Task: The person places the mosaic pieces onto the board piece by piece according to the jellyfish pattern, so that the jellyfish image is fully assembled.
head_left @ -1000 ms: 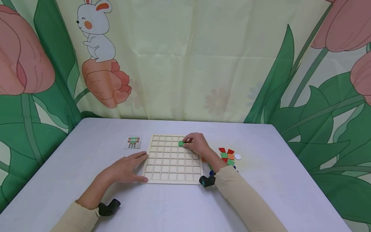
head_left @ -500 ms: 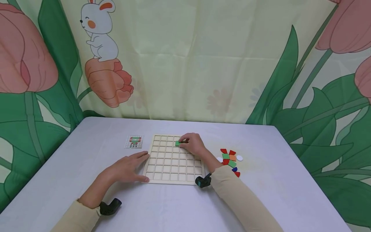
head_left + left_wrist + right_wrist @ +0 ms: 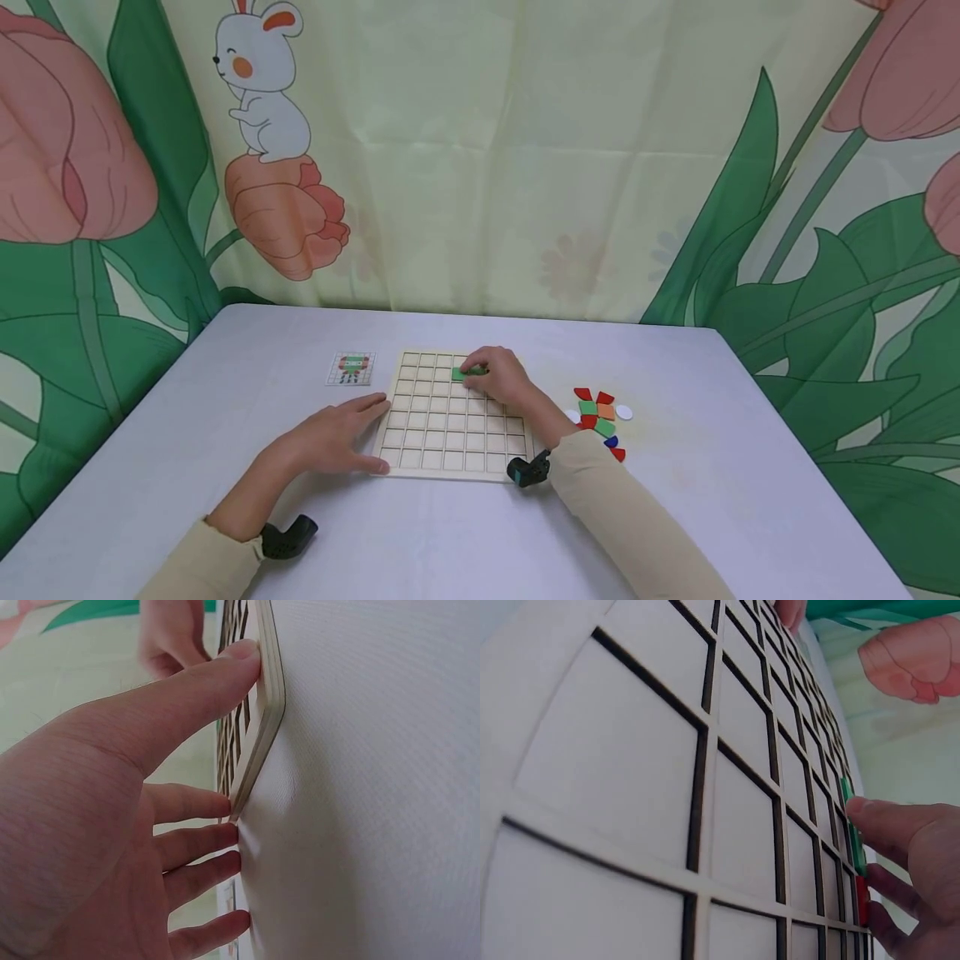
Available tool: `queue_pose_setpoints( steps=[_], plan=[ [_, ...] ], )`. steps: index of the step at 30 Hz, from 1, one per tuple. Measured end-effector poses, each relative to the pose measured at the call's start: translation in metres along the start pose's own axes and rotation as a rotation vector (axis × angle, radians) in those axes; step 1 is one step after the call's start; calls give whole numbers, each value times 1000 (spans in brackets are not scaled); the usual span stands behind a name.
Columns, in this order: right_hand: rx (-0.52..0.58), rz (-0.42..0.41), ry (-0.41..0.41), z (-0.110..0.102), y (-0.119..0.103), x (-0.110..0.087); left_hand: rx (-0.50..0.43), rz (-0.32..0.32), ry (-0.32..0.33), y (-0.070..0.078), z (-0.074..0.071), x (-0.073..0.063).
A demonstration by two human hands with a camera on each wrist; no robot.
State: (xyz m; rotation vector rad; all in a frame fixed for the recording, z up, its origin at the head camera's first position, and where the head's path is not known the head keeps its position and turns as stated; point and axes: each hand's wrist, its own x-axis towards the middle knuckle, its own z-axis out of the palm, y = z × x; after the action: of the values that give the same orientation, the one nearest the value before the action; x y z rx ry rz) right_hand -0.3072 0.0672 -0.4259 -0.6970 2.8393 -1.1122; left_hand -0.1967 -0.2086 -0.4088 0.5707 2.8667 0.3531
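Observation:
A pale wooden grid board (image 3: 431,417) lies on the table. My left hand (image 3: 326,437) steadies its left side with fingers spread, the thumb (image 3: 240,656) on the near corner and fingertips along the edge. My right hand (image 3: 501,379) reaches over the far part of the board, thumb and fingertips pinching a green tile (image 3: 457,375). In the right wrist view, green (image 3: 857,844) shows between the thumb and a finger, and a red piece (image 3: 862,900) sits beside it by the lower fingers. The hand partly covers these pieces.
A small picture card (image 3: 352,368) with a figure on a grid lies left of the board. To the right are loose pieces: red, green (image 3: 604,428), an orange square (image 3: 605,412), white discs (image 3: 623,412) and a blue piece (image 3: 611,441). A printed curtain (image 3: 435,208) hangs behind.
My right hand has shifted slightly left across the board's far rows with the green tile, then nearly stopped. My left hand keeps its place at the board's edge. The head view has shifted slightly.

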Motion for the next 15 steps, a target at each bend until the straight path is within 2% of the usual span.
queue_pose_setpoints(
  steps=[4, 10, 15],
  plan=[
    [43, -11, -16, -4, 5, -4, 2, 4, 5, 0, 1, 0],
    [47, -6, 12, -11, 7, -13, 6, 6, 7, 1, 0, 0],
    [59, 43, 25, -17, 10, -21, 0, 3, 9, 0, 1, -1]
  ],
)
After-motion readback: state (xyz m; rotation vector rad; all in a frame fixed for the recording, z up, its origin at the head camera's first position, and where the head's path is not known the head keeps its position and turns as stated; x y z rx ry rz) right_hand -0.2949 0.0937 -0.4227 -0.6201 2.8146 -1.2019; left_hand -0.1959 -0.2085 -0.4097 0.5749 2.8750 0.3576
